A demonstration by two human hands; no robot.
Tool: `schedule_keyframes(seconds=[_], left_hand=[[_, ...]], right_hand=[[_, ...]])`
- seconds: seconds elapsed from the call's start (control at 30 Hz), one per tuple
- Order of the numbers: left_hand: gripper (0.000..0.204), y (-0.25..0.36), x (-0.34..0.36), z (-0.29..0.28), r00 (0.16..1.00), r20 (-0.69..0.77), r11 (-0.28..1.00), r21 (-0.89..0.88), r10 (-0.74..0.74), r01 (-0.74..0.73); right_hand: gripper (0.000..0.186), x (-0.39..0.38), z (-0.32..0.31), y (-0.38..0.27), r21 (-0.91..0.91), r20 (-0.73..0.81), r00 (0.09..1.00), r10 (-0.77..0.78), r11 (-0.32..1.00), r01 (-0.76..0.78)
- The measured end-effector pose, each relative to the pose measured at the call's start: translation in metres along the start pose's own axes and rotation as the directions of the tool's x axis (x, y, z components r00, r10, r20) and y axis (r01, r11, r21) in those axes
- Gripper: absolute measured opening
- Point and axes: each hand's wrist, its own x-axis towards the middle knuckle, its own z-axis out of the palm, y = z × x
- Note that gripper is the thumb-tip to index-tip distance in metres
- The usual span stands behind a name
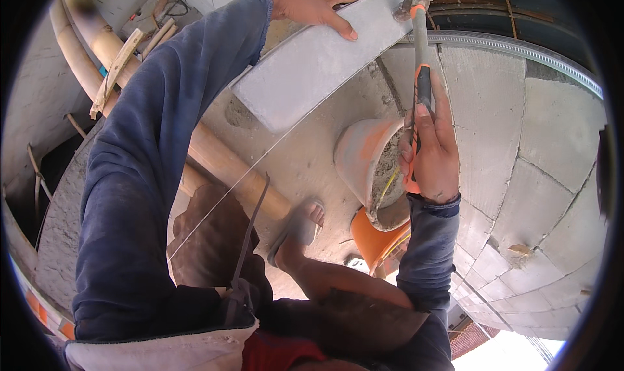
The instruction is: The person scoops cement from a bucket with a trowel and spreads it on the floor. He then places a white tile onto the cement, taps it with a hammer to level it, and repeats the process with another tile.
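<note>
My left hand [315,8] holds a long pale grey block [312,78] near its far end, the thumb pressed on the face and the fingers spread over the upper edge. The block is tilted, with its lower left end nearest the middle of the view. In my right hand [434,156] is a hammer [420,46] with a grey shaft and an orange and black grip. Its metal head is at the block's far right end; whether they touch, I cannot tell. A thin taut string [237,179] runs past the block's lower corner.
To the right rises a grey block wall [487,124], edged by a perforated metal strip [533,51]. Below stand a mortar-crusted bucket [357,151] and an orange bucket [364,231]. Bamboo poles [227,159] cross at left. A thin dark blade [250,231] is by my lap.
</note>
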Motion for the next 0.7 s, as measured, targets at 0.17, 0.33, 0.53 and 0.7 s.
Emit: schedule_keyframes(seconds=[0.17,0.33,0.53,0.7], left_hand=[[0.101,-0.008,0.009,-0.001,0.999,-0.017,0.999,0.029,0.035,-0.034],[0.104,-0.009,0.006,0.0,0.998,-0.017,0.998,-0.006,0.063,-0.064],[0.105,0.008,-0.002,0.009,0.994,-0.11,0.99,0.138,-0.013,0.028],[0.108,0.005,-0.051,0.023,0.977,-0.211,0.963,0.268,0.02,0.039]], right_hand=[[0.057,-0.003,0.003,0.002,0.062,-0.031,1.0,0.003,0.998,-0.001],[0.058,-0.005,0.013,0.007,0.106,-0.053,0.998,-0.016,0.994,0.022],[0.058,-0.006,0.017,0.022,0.168,-0.053,0.999,0.006,0.986,0.003],[0.058,-0.007,0.012,0.03,0.139,-0.026,1.0,0.0,0.99,0.004]])
